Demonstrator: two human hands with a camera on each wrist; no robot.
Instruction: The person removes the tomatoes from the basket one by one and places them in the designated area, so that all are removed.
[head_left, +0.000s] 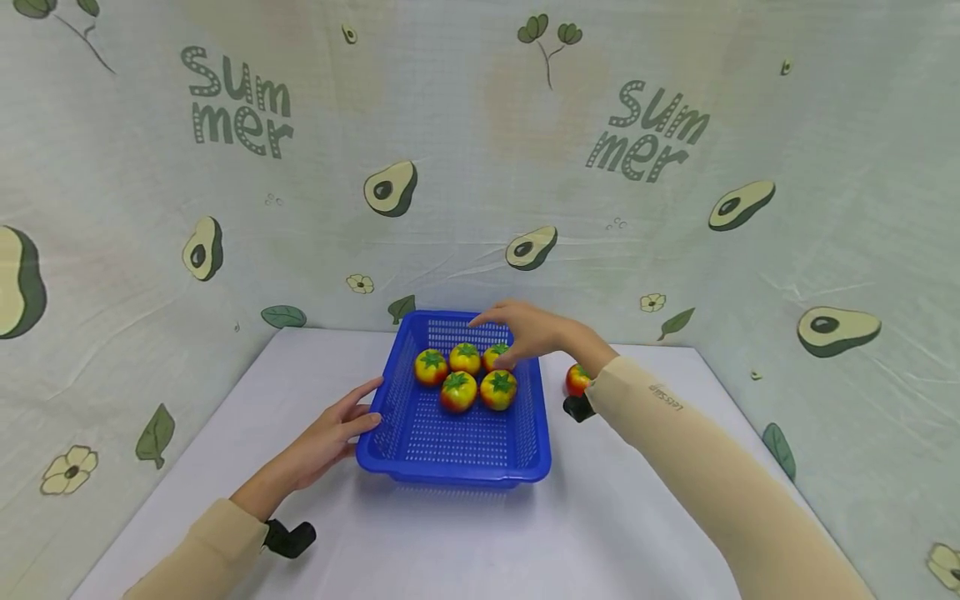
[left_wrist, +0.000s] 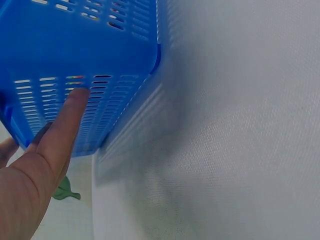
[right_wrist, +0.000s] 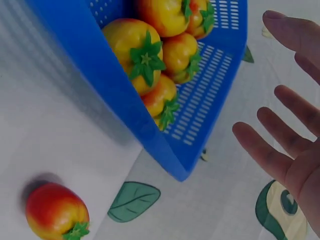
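Note:
A blue plastic basket (head_left: 465, 450) with slotted walls sits on the table. Several red-and-yellow tomatoes (head_left: 458, 392) with green star-shaped tops lie inside it, grouped toward the far half. My left hand (head_left: 333, 437) is at the basket's left side, fingertips right at the rim; in the left wrist view its extended finger (left_wrist: 65, 120) touches the slotted outer wall. Over the basket's far right part is my right hand (head_left: 528, 329), its fingers spread and nothing between them, overlapping one tomato in the head view. Another tomato (right_wrist: 57, 211) lies on the table outside, right of the basket.
A white table (head_left: 622, 517) carries the basket. Behind and on both sides hangs a pale cloth (head_left: 465, 142) printed with avocados, leaves and lettering. Black wrist devices (head_left: 288, 540) are strapped below both hands. The loose tomato lies partly hidden behind the right forearm.

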